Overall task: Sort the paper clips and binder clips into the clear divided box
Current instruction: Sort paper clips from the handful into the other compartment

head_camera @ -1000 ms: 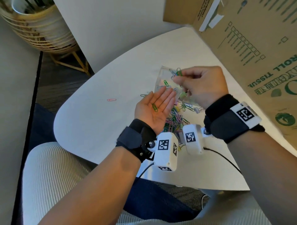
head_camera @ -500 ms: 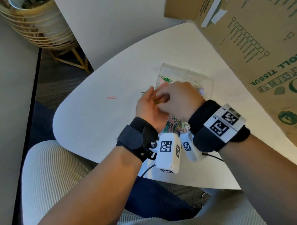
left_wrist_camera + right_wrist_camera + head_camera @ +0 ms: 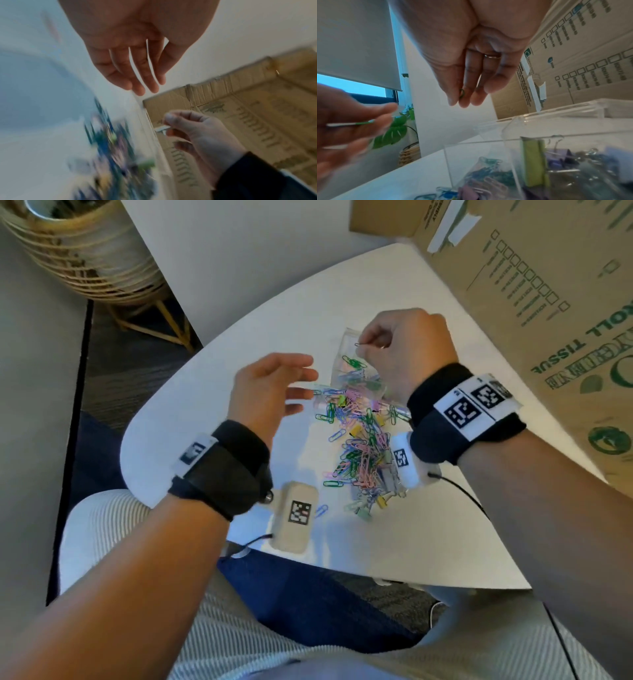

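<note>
A heap of coloured paper clips and small binder clips [image 3: 359,446] lies on the white table [image 3: 239,313]. Behind the heap stands the clear divided box [image 3: 343,344], with a green clip and more clips inside; its walls [image 3: 556,121] fill the lower right wrist view. My right hand [image 3: 368,345] hovers over the box's far end and pinches a green paper clip [image 3: 462,93] between thumb and fingers. My left hand [image 3: 301,385] is held left of the box above the table, fingers straight and spread, holding nothing; the left wrist view also shows this hand [image 3: 137,75].
A large cardboard box [image 3: 548,302] stands along the table's right side, close to my right wrist. A woven basket planter [image 3: 85,251] is on the floor at the far left. One blue clip [image 3: 322,510] lies apart near the table's front edge.
My right hand took the green clip off my left palm and lifted it over the box. My left hand turned over and drew back to the left.
</note>
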The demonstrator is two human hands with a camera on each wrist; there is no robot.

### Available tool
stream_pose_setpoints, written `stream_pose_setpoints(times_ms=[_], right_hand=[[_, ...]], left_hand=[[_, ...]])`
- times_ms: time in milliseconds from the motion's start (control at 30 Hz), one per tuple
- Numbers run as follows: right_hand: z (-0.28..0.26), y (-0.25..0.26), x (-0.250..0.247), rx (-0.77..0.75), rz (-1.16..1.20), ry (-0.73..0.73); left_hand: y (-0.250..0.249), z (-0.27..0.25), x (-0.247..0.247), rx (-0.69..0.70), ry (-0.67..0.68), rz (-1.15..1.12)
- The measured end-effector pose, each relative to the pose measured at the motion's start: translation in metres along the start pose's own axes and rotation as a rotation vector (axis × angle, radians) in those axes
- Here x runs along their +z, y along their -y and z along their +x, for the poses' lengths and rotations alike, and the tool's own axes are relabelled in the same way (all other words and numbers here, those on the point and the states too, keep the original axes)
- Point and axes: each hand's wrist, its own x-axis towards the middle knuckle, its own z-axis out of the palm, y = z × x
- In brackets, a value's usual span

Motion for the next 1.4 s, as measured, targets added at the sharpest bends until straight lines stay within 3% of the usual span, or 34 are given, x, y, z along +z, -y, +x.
stream_pose_setpoints(times_ms=[133, 267, 400, 533, 767, 933, 1100, 1300, 1400], right_hand=[[0.000, -0.004, -0.003, 0.019, -0.110, 0.169], [-0.020, -0.009, -0.011, -0.004, -0.018, 0.113], [-0.052, -0.018, -0.009, 0.023, 0.063, 0.143], [-0.084, -0.034, 0.000, 0.074, 0.044, 0.257], [-0.115, -0.056, -0.002, 0.183, -0.041, 0.320], [-0.106, -0.064, 0.002, 0.216, -0.078, 0.323], [-0.089, -0.058, 0.011, 0.185, -0.103, 0.373], [-0.079, -0.058, 0.029, 0.121, -0.262, 0.445], [-0.079, -0.057, 0.032, 0.046, -0.238, 0.476]], left_hand=[[-0.004, 0.009, -0.028, 0.067, -0.100, 0.403], [0.006, 0.018, -0.062, 0.092, -0.113, 0.818], [0.020, 0.026, -0.070, -0.024, -0.112, 1.147], [0.026, 0.020, -0.048, -0.107, -0.009, 1.439], [0.049, -0.025, 0.006, 0.011, 0.211, 1.365], [0.056, -0.034, 0.025, 0.096, 0.393, 1.277], [0.041, -0.013, 0.034, 0.252, 0.328, 1.333], [0.037, 0.014, 0.034, 0.018, 0.170, 1.428], [0.037, 0.021, 0.034, 0.054, 0.184, 1.368]])
